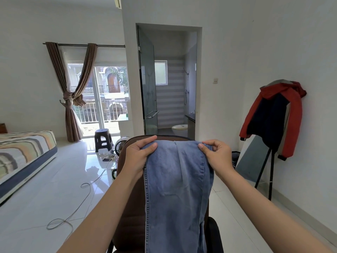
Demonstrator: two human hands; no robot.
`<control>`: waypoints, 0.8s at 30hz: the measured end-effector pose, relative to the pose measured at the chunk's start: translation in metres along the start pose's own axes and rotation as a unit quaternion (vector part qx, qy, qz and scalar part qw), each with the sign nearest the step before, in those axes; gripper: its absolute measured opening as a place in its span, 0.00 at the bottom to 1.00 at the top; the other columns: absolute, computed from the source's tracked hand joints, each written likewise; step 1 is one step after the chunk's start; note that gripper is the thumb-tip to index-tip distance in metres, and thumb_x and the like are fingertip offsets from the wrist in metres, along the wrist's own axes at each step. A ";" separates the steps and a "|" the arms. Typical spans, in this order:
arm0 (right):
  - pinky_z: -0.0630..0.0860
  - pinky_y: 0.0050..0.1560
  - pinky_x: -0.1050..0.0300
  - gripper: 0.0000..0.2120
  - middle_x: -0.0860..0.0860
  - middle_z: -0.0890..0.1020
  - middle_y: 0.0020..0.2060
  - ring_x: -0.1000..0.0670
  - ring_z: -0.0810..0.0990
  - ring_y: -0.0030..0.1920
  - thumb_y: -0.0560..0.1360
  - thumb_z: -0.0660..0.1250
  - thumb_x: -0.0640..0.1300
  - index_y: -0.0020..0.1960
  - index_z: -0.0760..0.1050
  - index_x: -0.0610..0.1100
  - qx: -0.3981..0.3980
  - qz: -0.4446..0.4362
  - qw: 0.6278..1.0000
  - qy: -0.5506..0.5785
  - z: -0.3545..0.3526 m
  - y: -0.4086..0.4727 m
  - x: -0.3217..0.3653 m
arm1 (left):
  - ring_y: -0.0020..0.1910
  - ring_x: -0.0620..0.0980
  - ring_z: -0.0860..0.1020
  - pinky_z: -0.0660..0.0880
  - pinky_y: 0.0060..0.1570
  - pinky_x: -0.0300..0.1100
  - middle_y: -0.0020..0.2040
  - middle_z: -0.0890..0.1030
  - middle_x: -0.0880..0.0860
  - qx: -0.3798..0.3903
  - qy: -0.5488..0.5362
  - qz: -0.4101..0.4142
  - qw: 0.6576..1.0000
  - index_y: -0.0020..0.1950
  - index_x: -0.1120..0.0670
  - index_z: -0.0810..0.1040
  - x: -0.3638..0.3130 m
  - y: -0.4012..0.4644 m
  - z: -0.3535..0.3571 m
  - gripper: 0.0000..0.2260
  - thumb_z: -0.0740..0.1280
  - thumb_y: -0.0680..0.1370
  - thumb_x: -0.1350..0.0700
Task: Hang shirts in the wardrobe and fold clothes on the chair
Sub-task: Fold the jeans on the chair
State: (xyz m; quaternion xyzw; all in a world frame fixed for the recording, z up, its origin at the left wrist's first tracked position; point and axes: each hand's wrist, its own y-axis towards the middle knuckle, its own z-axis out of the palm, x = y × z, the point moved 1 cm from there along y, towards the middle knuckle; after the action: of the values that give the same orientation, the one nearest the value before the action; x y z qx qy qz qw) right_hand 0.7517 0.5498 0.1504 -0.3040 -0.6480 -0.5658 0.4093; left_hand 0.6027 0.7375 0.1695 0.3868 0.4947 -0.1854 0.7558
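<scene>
A pair of light blue jeans (175, 189) hangs draped over the top of a brown chair back (131, 207) in front of me. My left hand (139, 152) grips the left upper edge of the jeans at the top of the chair back. My right hand (218, 154) pinches the right upper edge of the same jeans. The denim runs down the chair back and out of the frame at the bottom. No wardrobe is in view.
A red and navy jacket (273, 117) hangs on a black stand at the right wall. A striped mattress (25, 154) lies at the left. A cable (76, 207), a dark plastic stool (103, 139) and a fan (120, 145) are on the white tiled floor. A bathroom doorway stands ahead.
</scene>
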 end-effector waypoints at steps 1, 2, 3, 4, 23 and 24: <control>0.80 0.52 0.51 0.05 0.50 0.84 0.41 0.49 0.82 0.45 0.70 0.75 0.42 0.40 0.80 0.49 -0.001 0.015 1.000 0.014 -0.001 0.001 0.000 | 0.49 0.44 0.80 0.77 0.46 0.33 0.50 0.82 0.48 -0.002 -0.003 -0.005 1.000 0.53 0.55 0.82 0.002 0.001 -0.001 0.10 0.70 0.73 0.65; 0.80 0.52 0.51 0.05 0.48 0.84 0.41 0.48 0.82 0.46 0.71 0.75 0.41 0.40 0.79 0.48 0.001 0.033 0.999 0.030 -0.001 0.001 0.000 | 0.49 0.44 0.80 0.77 0.46 0.33 0.50 0.82 0.47 -0.004 -0.003 -0.010 1.000 0.53 0.56 0.82 0.002 0.001 -0.002 0.11 0.70 0.73 0.65; 0.80 0.51 0.51 0.05 0.47 0.84 0.42 0.48 0.82 0.47 0.71 0.74 0.41 0.40 0.79 0.48 0.006 0.055 0.997 0.046 0.000 0.001 0.001 | 0.49 0.44 0.80 0.77 0.45 0.33 0.50 0.82 0.47 -0.006 -0.003 -0.012 1.000 0.54 0.56 0.82 0.003 0.002 -0.003 0.11 0.70 0.73 0.65; 0.80 0.49 0.52 0.05 0.46 0.84 0.43 0.47 0.82 0.47 0.72 0.74 0.41 0.40 0.79 0.47 0.013 0.075 0.995 0.064 0.001 0.002 0.003 | 0.48 0.43 0.80 0.77 0.45 0.33 0.49 0.82 0.46 -0.010 -0.001 -0.014 1.000 0.54 0.56 0.81 0.004 0.002 -0.004 0.11 0.70 0.73 0.65; 0.75 0.46 0.60 0.07 0.53 0.79 0.41 0.54 0.78 0.44 0.70 0.76 0.44 0.42 0.78 0.46 0.125 0.048 0.977 -0.166 0.016 -0.014 0.000 | 0.44 0.32 0.79 0.75 0.45 0.28 0.45 0.81 0.38 -0.012 0.063 0.013 0.998 0.52 0.52 0.82 0.009 -0.006 -0.008 0.10 0.70 0.74 0.64; 0.77 0.48 0.59 0.07 0.52 0.79 0.42 0.52 0.78 0.45 0.69 0.76 0.43 0.41 0.78 0.46 0.129 0.061 0.978 -0.151 0.017 -0.012 0.001 | 0.44 0.31 0.79 0.75 0.45 0.28 0.45 0.81 0.38 -0.012 0.062 0.012 0.998 0.52 0.52 0.82 0.009 -0.006 -0.009 0.10 0.70 0.74 0.64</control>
State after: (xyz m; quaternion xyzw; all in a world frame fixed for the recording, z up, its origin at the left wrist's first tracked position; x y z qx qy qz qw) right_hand 0.7376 0.5646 0.1445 -0.3691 -0.7503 -0.3988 0.3765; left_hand 0.5969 0.7417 0.1574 0.3944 0.5378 -0.1457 0.7308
